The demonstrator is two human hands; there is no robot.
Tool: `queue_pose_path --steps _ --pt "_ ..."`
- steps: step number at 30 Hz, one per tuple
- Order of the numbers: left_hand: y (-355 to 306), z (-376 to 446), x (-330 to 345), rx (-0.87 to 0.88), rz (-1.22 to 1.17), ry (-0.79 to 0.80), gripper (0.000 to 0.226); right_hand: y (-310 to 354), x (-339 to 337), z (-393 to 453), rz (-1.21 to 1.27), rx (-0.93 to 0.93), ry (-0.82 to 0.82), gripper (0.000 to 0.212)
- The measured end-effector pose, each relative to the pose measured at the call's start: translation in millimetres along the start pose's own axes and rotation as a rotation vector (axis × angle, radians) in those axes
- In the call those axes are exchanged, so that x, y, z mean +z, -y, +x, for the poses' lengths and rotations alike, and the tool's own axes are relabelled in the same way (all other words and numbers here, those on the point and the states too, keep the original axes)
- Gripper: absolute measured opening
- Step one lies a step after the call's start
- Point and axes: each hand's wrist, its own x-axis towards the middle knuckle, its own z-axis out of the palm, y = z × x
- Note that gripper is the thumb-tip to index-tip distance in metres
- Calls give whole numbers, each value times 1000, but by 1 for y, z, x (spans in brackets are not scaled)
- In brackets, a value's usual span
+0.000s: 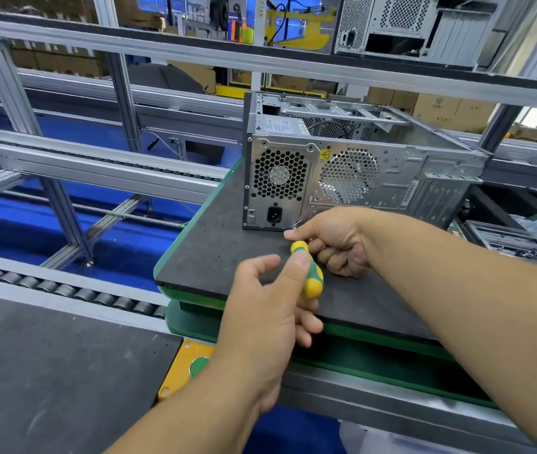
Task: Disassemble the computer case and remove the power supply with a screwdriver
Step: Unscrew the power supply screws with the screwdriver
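A silver computer case [391, 165] lies on its side on a dark foam pallet [214, 244], rear panel facing me, side cover off. The power supply [278, 183], with a honeycomb fan grille and a black mains socket, fills the left end of that panel. A yellow-and-green screwdriver [308, 270] points up towards the lower right corner of the power supply. My left hand [267, 309] grips its handle with the thumb along it. My right hand [336, 240] pinches the shaft near the tip, right at the case; the tip itself is hidden by my fingers.
The pallet has a green rim and rests on a roller conveyor [64, 290] in an aluminium frame. A second computer case [408, 24] stands on the upper shelf. Metal parts lie in a tray [516, 237] at the right. A grey mat [47, 371] covers the near left.
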Motion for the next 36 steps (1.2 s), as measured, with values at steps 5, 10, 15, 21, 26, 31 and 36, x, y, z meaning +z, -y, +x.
queue_pose_path --steps 5,10,15,21,26,31,36 --pt "-5 0 -5 133 213 -19 39 -1 0 -2 -24 -32 3 42" --pt "-15 -8 3 -401 -673 174 35 2 -2 -2 -19 14 62 35" --pt "-15 -7 0 -402 -523 232 38 1 -3 2 -14 15 51 36" --pt "2 0 -2 105 271 75 43 -1 -2 2 -34 -31 12 35" --pt "-4 -11 5 -281 -534 180 30 -1 -2 0 -33 -13 39 32" --pt "-8 -11 3 -320 -598 250 36 -1 -4 1 -27 -6 49 42" --pt "0 -6 1 46 125 97 51 -2 1 1 -37 -30 -9 38"
